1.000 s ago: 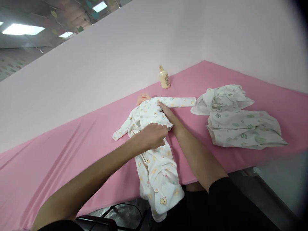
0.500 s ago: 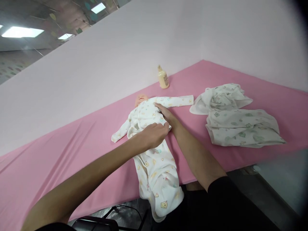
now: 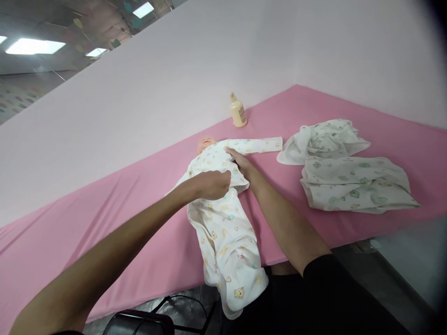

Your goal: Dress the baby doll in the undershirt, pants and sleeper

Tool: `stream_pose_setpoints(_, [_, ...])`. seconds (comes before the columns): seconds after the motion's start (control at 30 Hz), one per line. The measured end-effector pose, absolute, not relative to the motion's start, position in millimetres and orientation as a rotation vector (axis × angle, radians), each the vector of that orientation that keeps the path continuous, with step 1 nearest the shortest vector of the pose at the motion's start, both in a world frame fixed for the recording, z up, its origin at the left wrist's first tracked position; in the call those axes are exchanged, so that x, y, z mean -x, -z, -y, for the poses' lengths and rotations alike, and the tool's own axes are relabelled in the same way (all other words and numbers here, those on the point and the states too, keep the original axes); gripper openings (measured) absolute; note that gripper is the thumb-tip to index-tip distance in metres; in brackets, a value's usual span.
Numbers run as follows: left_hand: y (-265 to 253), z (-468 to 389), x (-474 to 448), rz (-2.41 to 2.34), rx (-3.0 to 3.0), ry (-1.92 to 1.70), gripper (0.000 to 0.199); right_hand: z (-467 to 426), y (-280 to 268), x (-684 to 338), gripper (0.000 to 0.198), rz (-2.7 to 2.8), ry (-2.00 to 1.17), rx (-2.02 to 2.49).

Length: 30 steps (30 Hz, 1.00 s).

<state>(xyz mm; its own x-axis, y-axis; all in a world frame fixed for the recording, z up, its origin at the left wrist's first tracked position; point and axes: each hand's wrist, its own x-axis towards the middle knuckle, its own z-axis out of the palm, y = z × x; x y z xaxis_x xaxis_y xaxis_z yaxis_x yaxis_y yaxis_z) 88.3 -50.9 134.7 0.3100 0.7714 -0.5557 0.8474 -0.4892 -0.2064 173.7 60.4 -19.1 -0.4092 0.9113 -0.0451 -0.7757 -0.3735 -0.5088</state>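
A baby doll (image 3: 206, 141) lies face up in a white long-sleeved baby shirt (image 3: 213, 160) with small coloured prints. Its lower part is covered by printed white trousers (image 3: 226, 232), which hang over the front edge. Closed over the front of the shirt, my left hand (image 3: 214, 184) pinches its cloth near the lower hem; the fingertips are partly hidden. Against the doll's right-hand side in view rests my right hand (image 3: 240, 163), fingers stretched along the shirt. The shirt's side flap hides part of this hand.
On the pink-covered table (image 3: 139, 232) a pump bottle (image 3: 239, 112) stands by the wall behind the doll. To the right lie a crumpled printed white cloth (image 3: 324, 139) and a folded one (image 3: 356, 184). A black seat-like object (image 3: 138, 323) is below the front edge.
My left hand has moved left and slightly away from me across the shirt, drawing its lower front along. My forearm now covers the left sleeve. My right hand stays at the doll's side.
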Motion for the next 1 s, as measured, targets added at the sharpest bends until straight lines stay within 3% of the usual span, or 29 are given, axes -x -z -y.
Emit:
stream_pose_setpoints(0.17, [-139.3, 45.7, -85.1, -1.541, -2.437, 0.985, 0.007, -59.7, 18.1, -172.9, 0.018, 0.457, -1.959, 0.411])
stream_pose_setpoints(0.33, [-141.4, 36.8, -77.0, -1.389, -2.373, 1.031, 0.035, -58.0, 16.6, -173.7, 0.018, 0.439, -1.959, 0.459])
stream_pose_setpoints(0.47, [-141.9, 29.4, -70.8, -1.233, -2.252, 0.948, 0.044, -57.8, 16.1, -173.9, 0.020, 0.440, -1.981, 0.459])
stream_pose_setpoints(0.77, [-129.8, 31.0, -75.8, -1.323, -2.372, 0.753, 0.023, -58.0, 21.2, -176.1, 0.023, 0.484, -2.019, 0.406])
stream_pose_setpoints(1.0, [-101.5, 24.4, -75.6, -1.551, -2.712, 0.442, 0.027, -56.9, 16.7, -177.5, 0.019, 0.577, -1.984, 0.433])
